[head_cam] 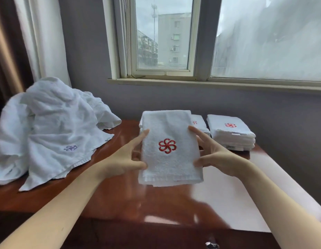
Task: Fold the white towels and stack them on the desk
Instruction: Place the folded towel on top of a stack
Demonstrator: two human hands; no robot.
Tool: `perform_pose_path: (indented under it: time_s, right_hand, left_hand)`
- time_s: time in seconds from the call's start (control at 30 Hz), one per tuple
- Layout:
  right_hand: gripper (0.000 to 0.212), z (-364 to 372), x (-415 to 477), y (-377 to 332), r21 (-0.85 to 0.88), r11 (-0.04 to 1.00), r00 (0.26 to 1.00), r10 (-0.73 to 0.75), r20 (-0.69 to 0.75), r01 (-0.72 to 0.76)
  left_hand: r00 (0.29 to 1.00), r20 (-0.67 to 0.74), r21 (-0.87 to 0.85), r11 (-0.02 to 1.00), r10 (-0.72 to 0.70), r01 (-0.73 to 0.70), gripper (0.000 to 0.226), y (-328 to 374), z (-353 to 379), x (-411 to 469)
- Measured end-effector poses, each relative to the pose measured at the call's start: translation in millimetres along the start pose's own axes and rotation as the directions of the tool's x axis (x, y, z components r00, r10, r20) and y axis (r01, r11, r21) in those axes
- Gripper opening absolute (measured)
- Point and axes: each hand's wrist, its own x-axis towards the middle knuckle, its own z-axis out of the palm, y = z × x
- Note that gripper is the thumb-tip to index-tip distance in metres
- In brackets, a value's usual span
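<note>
A folded white towel (169,162) with a red flower emblem is held up above the brown desk (120,200), in the middle of the view. My left hand (127,159) grips its left edge, thumb on the front and fingers behind. My right hand (213,155) grips the right edge the same way. Behind it a stack of folded towels (201,124) is mostly hidden. Another stack of folded white towels (231,133) with a red emblem on top sits at the back right of the desk.
A big heap of unfolded white towels (48,126), one with a purple emblem, covers the desk's left side. A grey wall and window sill (210,84) run behind the desk. A metal drawer handle (211,245) shows at the front edge.
</note>
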Motion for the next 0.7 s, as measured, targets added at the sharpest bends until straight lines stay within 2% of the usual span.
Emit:
perform_pose_path:
  time_s: [0.1,0.2,0.3,0.7]
  right_hand:
    - [0.102,-3,17,-18,-0.03,0.997,0.997,-0.074,0.015,0.074]
    - [0.105,-10,37,-29,0.009,0.993,0.993,-0.118,0.007,0.118]
    - [0.109,-18,61,-37,-0.029,0.988,0.988,-0.154,-0.009,0.154]
    - [0.109,-80,202,-60,-0.097,0.991,0.994,-0.095,-0.06,0.089]
  left_hand:
    - [0.999,-0.024,0.096,0.994,0.047,-0.044,0.104,11,-20,14]
    - [0.997,-0.024,0.138,0.988,0.066,-0.062,0.105,21,-37,35]
    - [0.997,-0.018,0.16,0.985,0.075,-0.072,0.106,28,-54,58]
    - [0.993,-0.112,0.138,0.99,0.031,-0.015,0.098,23,-131,184]
